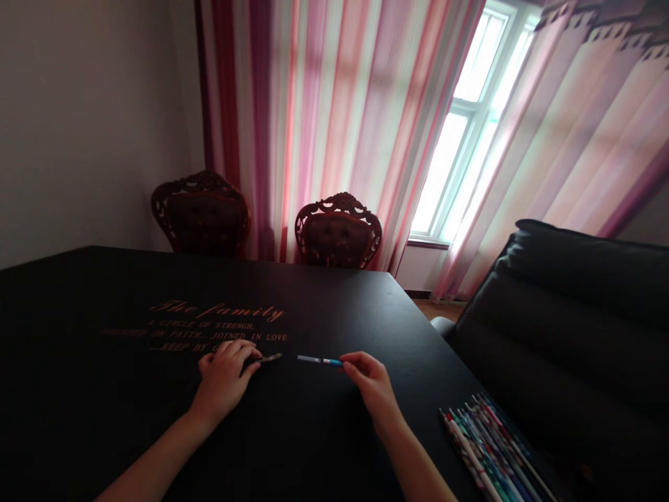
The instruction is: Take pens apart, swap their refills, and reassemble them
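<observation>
My left hand (228, 373) rests low over the black table, thumb and fingers pinched on a short, dark, patterned pen piece (272, 358) whose free end points right. Whether it is a cap or a barrel is too small to tell. Opposite it, my right hand (368, 380) grips the blue end of a slim pen (313, 359) between thumb and fingers. The pen's pale, clear-looking part points left toward the dark piece. A small gap separates the two.
Several pens (491, 446) lie side by side at the right edge of the black table (324, 432). Gold lettering (219, 310) marks the tabletop. Beyond the far edge stand two carved chairs (339, 233). To the right is a black leather seat (564, 335).
</observation>
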Demonstrator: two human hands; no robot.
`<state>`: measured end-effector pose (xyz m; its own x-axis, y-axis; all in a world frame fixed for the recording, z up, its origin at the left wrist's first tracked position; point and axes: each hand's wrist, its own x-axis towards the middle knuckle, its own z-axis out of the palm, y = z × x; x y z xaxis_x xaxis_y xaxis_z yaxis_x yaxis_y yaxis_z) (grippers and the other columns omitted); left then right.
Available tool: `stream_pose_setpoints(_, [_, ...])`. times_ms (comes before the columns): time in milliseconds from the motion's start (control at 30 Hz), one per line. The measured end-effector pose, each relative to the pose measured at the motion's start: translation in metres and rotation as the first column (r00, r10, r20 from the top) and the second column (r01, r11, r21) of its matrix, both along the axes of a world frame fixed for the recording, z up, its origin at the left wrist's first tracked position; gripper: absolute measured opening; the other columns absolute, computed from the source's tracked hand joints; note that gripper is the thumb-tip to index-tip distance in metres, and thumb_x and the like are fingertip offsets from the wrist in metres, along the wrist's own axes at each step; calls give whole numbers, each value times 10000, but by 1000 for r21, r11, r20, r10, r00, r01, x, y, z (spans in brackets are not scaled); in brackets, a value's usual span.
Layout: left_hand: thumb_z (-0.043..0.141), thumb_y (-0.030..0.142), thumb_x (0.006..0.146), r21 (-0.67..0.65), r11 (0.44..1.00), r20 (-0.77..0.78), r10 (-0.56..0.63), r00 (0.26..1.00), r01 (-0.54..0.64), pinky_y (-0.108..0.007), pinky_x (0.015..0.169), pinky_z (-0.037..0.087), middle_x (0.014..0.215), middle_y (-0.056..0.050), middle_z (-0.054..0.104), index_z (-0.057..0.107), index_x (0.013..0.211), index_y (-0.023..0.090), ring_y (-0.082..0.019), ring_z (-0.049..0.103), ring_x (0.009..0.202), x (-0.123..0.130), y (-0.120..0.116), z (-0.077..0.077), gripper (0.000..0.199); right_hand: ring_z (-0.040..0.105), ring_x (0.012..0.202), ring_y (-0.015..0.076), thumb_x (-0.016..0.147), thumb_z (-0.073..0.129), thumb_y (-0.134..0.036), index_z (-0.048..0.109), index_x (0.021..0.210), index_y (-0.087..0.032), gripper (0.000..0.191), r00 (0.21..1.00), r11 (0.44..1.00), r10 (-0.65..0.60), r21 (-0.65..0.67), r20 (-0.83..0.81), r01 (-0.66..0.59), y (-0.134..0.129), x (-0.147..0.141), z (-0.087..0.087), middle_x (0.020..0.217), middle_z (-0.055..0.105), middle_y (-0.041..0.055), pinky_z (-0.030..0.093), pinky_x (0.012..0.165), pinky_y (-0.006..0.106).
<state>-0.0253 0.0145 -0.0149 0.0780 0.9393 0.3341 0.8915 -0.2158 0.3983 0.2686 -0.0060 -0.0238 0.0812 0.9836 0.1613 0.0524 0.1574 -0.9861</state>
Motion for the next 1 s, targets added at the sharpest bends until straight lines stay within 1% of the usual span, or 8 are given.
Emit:
stream_pose_setpoints(100, [518,351,843,-50,998,102,-30,994,35,-465,940,279,1054,-8,692,649,953,316,-251,563,1047,3,-1,2,175,645,782,233,689,736,-494,720,865,-173,366,999,999,-35,15,16,35,2,4,-2,789,710,65,482,746,344])
stream_pose_setpoints(200, [516,387,843,-92,991,165,-81,983,97,-474,968,257,1025,10,697,639,972,330,-237,581,1018,8,-4,4,187,640,779,222,711,726,-461,719,867,-173,328,999,999,-44,32,25,43,2,5,-1,791,705,58,471,741,330])
stream_pose_setpoints(267, [524,389,839,-100,987,181,-104,978,124,-474,973,253,1037,15,691,640,973,338,-235,577,1026,10,-6,5,184,630,769,214,722,719,-441,720,867,-174,304,998,998,-44,38,40,43,2,4,0,787,701,54,463,730,321])
stream_pose_setpoints(533, [551,387,832,-106,980,200,-144,969,168,-467,973,258,1034,21,684,641,977,341,-232,573,1026,14,-11,5,176,579,715,190,742,686,-400,731,869,-175,263,986,999,-38,43,162,31,0,4,3,758,682,42,435,663,301])
stream_pose_setpoints(633, [553,400,830,-107,975,205,-169,964,194,-468,971,266,1031,14,684,642,980,337,-236,571,1020,15,-11,5,185,572,704,181,755,670,-369,734,878,-178,236,979,999,-13,50,202,3,-1,3,4,767,685,38,429,654,294])
stream_pose_setpoints(767, [570,372,819,-109,970,231,-188,955,218,-464,960,287,1005,10,687,652,948,322,-241,582,1000,17,-12,8,161,579,709,174,754,670,-318,733,884,-179,200,975,997,27,63,220,-42,-2,2,5,790,690,36,433,662,286])
stream_pose_setpoints(867, [580,368,810,-112,959,304,-215,928,259,-440,954,323,975,7,694,660,925,304,-239,598,968,17,-14,12,155,594,733,176,746,683,-295,726,897,-179,195,981,995,48,78,188,-63,-2,3,7,811,694,37,444,682,285])
stream_pose_setpoints(1000, [602,362,792,-134,924,462,-261,847,358,-359,881,411,924,-14,699,669,892,264,-235,614,930,19,-18,20,155,606,739,170,737,698,-272,722,882,-181,173,989,994,63,76,137,-74,-4,4,11,806,699,33,454,698,279])
